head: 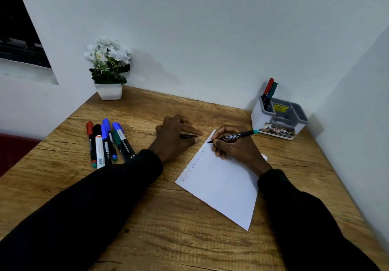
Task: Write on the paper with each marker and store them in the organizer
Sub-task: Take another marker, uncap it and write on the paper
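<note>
Six markers [107, 142] are lying unused at nine o'clock on the desk. The left hand [175, 137] is pinching a black cap [188, 136]; the right hand [231, 144], fingers clamped on a green-ended marker [233, 135], is writing on the paper [223, 186]. Three markers are standing stored in the organizer [277, 116] at two o'clock.

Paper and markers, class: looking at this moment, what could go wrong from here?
1. The paper lies unpinned; the left hand rests beside it holding a cap, so it may slide.
2. The right hand may smear fresh writing.
3. Loose markers could roll.
</note>
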